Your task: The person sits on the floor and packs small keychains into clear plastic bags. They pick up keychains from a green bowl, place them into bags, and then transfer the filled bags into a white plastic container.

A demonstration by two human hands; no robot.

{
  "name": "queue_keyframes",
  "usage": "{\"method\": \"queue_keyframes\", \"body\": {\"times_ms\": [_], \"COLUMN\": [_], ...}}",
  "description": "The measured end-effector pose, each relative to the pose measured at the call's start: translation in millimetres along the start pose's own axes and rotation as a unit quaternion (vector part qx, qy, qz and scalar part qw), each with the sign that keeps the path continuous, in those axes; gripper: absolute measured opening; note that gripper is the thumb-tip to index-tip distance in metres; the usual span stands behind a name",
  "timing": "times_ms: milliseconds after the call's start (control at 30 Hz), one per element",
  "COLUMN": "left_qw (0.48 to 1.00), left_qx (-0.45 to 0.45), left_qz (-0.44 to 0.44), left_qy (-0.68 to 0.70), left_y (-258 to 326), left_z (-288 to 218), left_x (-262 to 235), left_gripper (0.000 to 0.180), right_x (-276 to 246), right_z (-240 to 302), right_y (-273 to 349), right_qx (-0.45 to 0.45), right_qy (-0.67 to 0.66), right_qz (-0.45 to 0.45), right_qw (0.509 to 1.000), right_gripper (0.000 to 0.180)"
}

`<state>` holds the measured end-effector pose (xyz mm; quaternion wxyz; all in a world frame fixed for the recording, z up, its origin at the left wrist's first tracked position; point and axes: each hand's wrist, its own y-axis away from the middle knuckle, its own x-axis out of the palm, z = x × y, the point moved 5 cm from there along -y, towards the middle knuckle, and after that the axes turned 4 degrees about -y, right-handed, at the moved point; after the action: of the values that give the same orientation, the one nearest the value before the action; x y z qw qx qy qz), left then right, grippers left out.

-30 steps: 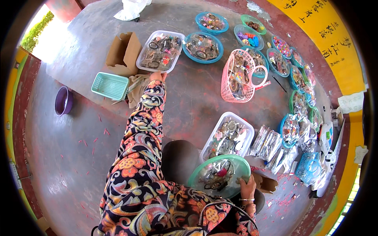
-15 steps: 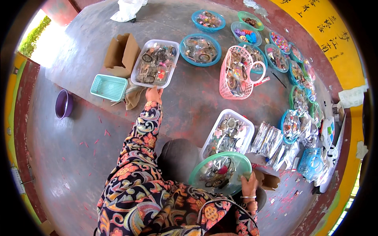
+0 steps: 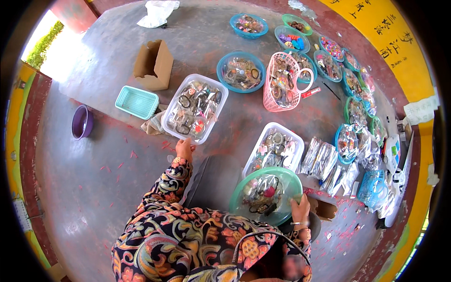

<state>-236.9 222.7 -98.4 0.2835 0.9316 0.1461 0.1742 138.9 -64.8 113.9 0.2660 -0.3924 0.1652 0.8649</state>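
My left hand [image 3: 186, 148] is closed on the near edge of a white plastic tray [image 3: 219, 111]. Small clear-bagged trinkets, among them dark bands that look like hair ties or bracelets, fill that tray. Low by my lap, my right hand [image 3: 300, 209] grips the right rim of a round green plastic basin [image 3: 288, 193], which holds similar clear bags and a deep pink item. The basin overlaps the near end of a second white tray [image 3: 299, 153] full of bagged trinkets. My right fingers are partly hidden at the rim.
A pink handled basket [image 3: 270, 96] and a blue basin [image 3: 221, 75] stand ahead. Left are an open cardboard box [image 3: 164, 70], a mint basket [image 3: 137, 89] with cloth beside it, and a purple bucket [image 3: 83, 123] lower down. Several filled basins and silvery packets [image 3: 319, 157] line the right.
My left hand has drawn the white tray nearer and slightly right, away from the cardboard box. The green basin, still in my right hand, sits slightly higher in view, which has also shifted a little.
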Motion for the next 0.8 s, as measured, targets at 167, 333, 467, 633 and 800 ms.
{"method": "queue_keyframes", "body": {"times_ms": [167, 333, 467, 633, 800], "left_qw": [0.992, 0.978, 0.951, 0.870, 0.771], "left_qx": [-0.020, -0.019, -0.004, 0.093, 0.258], "left_qz": [0.010, 0.042, 0.138, 0.163, 0.196], "left_qy": [-0.124, -0.203, -0.278, -0.455, -0.548], "left_y": [39, 63, 37, -55, -98], "left_z": [8, 2, -8, -24, -60], "left_x": [-32, -58, -64, -47, 26], "left_gripper": [0.015, 0.018, 0.017, 0.023, 0.024], "right_x": [0, -2, -6, -5, -7], "right_z": [-12, -16, -17, -26, -22], "right_y": [5, 5, 6, 8, 6], "right_qx": [0.004, -0.006, -0.005, 0.004, -0.003], "right_qy": [0.006, -0.001, 0.003, -0.018, 0.028], "right_qz": [0.008, -0.007, -0.014, -0.015, -0.014], "right_qw": [1.000, 1.000, 1.000, 1.000, 0.999], "right_gripper": [0.020, 0.020, 0.020, 0.019, 0.019]}}
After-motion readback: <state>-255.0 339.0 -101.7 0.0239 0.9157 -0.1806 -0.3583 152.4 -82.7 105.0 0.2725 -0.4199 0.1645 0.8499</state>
